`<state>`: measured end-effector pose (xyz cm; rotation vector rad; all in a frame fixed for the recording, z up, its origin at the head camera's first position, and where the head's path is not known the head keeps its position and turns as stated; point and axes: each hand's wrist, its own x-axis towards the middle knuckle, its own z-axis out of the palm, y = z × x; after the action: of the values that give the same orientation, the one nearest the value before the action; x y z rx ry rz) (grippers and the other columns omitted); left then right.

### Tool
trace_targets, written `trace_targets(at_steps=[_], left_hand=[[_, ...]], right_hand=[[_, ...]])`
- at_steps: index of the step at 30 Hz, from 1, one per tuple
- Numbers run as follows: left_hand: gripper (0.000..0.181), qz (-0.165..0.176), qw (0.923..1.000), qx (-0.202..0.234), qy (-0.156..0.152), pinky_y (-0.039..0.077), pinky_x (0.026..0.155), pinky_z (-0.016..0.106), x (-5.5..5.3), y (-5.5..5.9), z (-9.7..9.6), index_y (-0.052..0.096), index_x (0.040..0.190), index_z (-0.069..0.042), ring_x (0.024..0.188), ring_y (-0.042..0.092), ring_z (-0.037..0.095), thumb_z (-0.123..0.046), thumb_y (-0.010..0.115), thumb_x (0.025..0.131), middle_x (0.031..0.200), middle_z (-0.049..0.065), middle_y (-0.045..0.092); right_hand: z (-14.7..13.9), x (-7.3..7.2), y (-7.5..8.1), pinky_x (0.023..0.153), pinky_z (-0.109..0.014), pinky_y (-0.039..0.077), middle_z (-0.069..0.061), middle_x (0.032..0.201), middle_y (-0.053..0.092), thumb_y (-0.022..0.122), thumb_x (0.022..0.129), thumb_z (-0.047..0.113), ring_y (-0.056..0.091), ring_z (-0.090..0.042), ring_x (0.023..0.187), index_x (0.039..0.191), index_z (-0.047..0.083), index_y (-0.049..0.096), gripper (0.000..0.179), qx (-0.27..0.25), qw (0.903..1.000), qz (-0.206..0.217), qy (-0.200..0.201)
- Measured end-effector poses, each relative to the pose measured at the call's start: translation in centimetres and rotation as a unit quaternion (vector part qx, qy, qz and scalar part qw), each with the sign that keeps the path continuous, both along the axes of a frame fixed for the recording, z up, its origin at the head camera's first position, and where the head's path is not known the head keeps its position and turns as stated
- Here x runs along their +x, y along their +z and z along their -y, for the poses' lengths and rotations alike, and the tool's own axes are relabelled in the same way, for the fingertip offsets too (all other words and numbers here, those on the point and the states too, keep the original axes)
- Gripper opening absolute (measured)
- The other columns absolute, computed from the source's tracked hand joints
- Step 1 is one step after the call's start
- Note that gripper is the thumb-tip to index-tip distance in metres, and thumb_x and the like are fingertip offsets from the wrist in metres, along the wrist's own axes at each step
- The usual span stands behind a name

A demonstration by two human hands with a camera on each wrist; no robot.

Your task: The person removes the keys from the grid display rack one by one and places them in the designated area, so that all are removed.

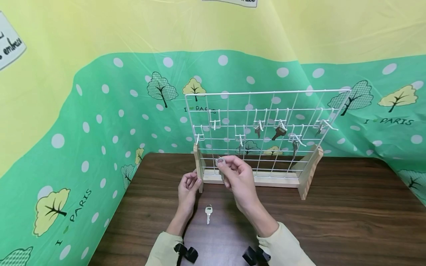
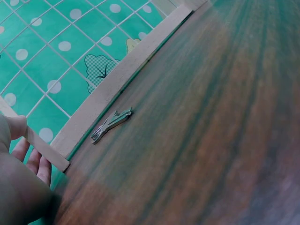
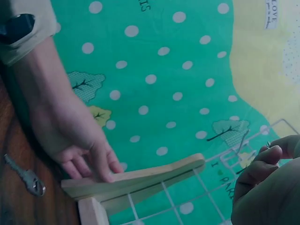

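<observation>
A white wire grid rack (image 1: 266,92) stands on the table in a wooden base. My left hand (image 1: 188,188) grips the rack's left wooden leg (image 1: 197,157), thumb on one side and fingers on the other, as the left wrist view shows. In front of the grid's lower left part, my right hand (image 1: 241,183) pinches a key (image 1: 220,162) between thumb and fingers; most of this key is hidden by the hand. A second silver key (image 1: 208,210) lies on the table between my forearms, bow toward the rack.
Several keys, among them a dark key (image 1: 279,133), hang from white hooks on the grid. An unloaded hook (image 1: 215,124) is at its upper left. The brown wooden table (image 1: 349,221) backs onto a green and yellow printed cloth (image 1: 133,122).
</observation>
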<state>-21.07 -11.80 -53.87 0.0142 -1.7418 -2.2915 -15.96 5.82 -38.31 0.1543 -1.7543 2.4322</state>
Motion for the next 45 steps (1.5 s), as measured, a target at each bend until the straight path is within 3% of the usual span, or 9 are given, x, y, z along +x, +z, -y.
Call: trace_targets(at_steps=[17, 24, 35, 45], left_hand=[[0.03, 0.002, 1.0, 0.001, -0.003, 0.05, 0.115, 0.021, 0.0, 0.0, -0.1, 0.051, 0.123, 0.022, 0.131, 0.066, 0.013, 0.012, 0.069, 0.101, 0.15, 0.032, 0.063], [0.03, 0.002, 1.0, 0.004, -0.002, 0.05, 0.114, 0.021, 0.0, 0.1, -0.1, 0.051, 0.123, 0.022, 0.129, 0.066, 0.011, 0.013, 0.069, 0.101, 0.15, 0.032, 0.063], [0.03, 0.002, 1.0, 0.008, -0.002, 0.052, 0.112, 0.021, 0.1, 0.1, 0.0, 0.051, 0.123, 0.022, 0.125, 0.067, 0.01, 0.013, 0.068, 0.101, 0.15, 0.032, 0.063], [0.03, -0.001, 1.0, 0.007, 0.0, 0.051, 0.114, 0.021, 0.0, 0.2, -0.1, 0.051, 0.122, 0.022, 0.128, 0.067, 0.012, 0.013, 0.069, 0.1, 0.149, 0.033, 0.063]], right_hand=[[-0.4, 0.6, -2.7, 0.046, -0.018, 0.024, 0.001, 0.069, 0.054, 0.071, 0.106, 0.005, 0.042, -0.008, 0.052, 0.101, -0.004, 0.07, 0.011, 0.017, 0.9985, 0.052, 0.005], [-0.5, 0.6, -4.1, 0.053, -0.019, 0.033, 0.001, 0.068, 0.052, 0.077, 0.102, 0.005, 0.044, -0.008, 0.058, 0.102, -0.01, 0.074, 0.016, 0.063, 0.9957, 0.065, -0.021], [-0.7, 0.6, -7.9, 0.054, -0.019, 0.041, 0.0, 0.068, 0.06, 0.078, 0.096, -0.002, 0.049, -0.009, 0.058, 0.098, -0.009, 0.077, 0.008, 0.111, 0.9904, 0.081, -0.014], [-0.9, 1.1, -10.2, 0.053, -0.017, 0.04, 0.001, 0.069, 0.059, 0.074, 0.097, -0.003, 0.051, -0.008, 0.059, 0.098, -0.008, 0.074, 0.005, 0.138, 0.9845, 0.107, -0.017]])
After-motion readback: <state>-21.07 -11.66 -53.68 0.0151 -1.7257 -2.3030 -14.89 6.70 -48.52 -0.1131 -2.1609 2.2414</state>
